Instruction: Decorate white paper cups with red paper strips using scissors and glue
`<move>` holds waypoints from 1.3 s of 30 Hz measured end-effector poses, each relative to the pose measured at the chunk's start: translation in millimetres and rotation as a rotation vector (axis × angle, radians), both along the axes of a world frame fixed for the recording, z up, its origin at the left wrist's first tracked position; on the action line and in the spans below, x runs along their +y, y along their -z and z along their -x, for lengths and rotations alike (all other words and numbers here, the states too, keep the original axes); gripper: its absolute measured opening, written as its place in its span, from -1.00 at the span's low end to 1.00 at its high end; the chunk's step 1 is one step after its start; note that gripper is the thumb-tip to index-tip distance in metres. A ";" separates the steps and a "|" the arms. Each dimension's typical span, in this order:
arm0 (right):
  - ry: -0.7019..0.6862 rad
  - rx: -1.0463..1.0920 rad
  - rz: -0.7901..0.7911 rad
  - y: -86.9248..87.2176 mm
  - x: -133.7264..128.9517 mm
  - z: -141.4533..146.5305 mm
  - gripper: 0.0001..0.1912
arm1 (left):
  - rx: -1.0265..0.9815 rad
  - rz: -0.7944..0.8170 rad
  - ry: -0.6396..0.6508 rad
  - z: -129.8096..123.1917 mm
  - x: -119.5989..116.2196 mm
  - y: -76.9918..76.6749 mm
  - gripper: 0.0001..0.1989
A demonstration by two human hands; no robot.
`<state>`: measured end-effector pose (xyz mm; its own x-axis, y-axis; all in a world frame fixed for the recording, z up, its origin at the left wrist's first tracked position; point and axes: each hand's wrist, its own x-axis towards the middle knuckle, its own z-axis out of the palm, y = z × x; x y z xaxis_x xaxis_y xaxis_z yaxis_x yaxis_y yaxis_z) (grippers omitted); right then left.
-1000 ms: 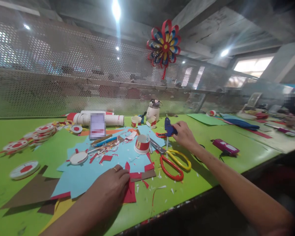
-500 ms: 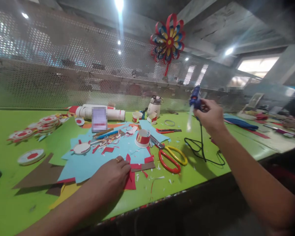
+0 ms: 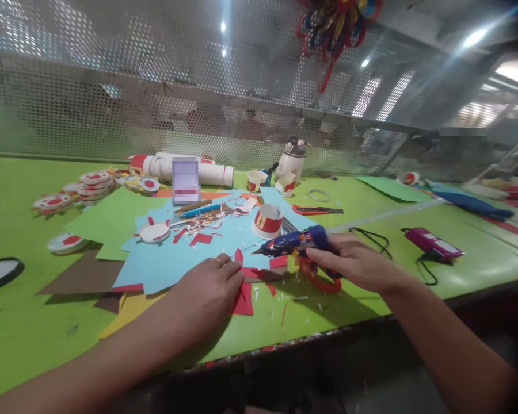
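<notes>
In my right hand [image 3: 358, 259] is a blue hot glue gun [image 3: 300, 241] with a long clear glue stick [image 3: 384, 214] running out of its back. Its nozzle points left, just above and beside my left hand [image 3: 211, 287]. My left fingers are closed on a piece of red paper [image 3: 244, 299] at the front of the table; the fingertips are partly hidden. Close to the nozzle stands a small red and white paper cup [image 3: 267, 221]. Under the glue gun lie scissors [image 3: 323, 283], mostly covered, with the red handle showing.
Blue paper sheets [image 3: 155, 267] with scraps and pens lie left of centre. White discs with red centres [image 3: 97, 187] are stacked farther left. A bottle [image 3: 291, 161], a cutter knife [image 3: 317, 210] and a purple box with a cable [image 3: 434, 244] are on the green table [image 3: 349, 316].
My right hand has lowered the glue gun and swung it left, from raised above the table to beside my left hand. The view has tilted down. My left hand stays on the red paper.
</notes>
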<state>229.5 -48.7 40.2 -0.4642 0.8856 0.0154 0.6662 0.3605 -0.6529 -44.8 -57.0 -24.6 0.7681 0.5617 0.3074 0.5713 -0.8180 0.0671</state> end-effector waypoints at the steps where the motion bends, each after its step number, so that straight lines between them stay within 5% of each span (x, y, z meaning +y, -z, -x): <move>1: -0.016 -0.036 -0.018 2.0 3.8 3.9 -0.58 | 0.013 0.009 -0.005 -0.2 -0.2 -0.4 -0.75; 9: 0.032 -0.195 -0.091 22.9 22.0 21.4 -0.52 | 0.049 0.050 -0.038 -1.1 -0.4 1.7 -0.75; 22: -0.003 -0.114 -0.110 23.2 23.5 20.8 -0.59 | 0.102 0.069 -0.069 -1.9 -0.6 -3.5 -0.64; 28: 0.349 0.058 -0.340 9.4 19.7 -11.1 -0.65 | 0.121 -0.068 -0.080 -0.2 1.2 3.2 -0.60; 32: 0.555 -0.022 -0.582 12.1 62.5 -46.9 -0.61 | 0.095 -0.240 -0.021 2.7 5.6 14.5 -0.59; 39: 0.348 -0.281 -0.519 38.3 151.2 -104.7 -0.68 | 0.039 -0.189 -0.023 5.4 16.5 28.3 -0.67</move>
<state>334.2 102.5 1.9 -0.2021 0.8947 0.3984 0.9189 0.3139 -0.2388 -50.2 -40.5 -52.9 0.7693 0.5142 0.3792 0.5890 -0.8007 -0.1091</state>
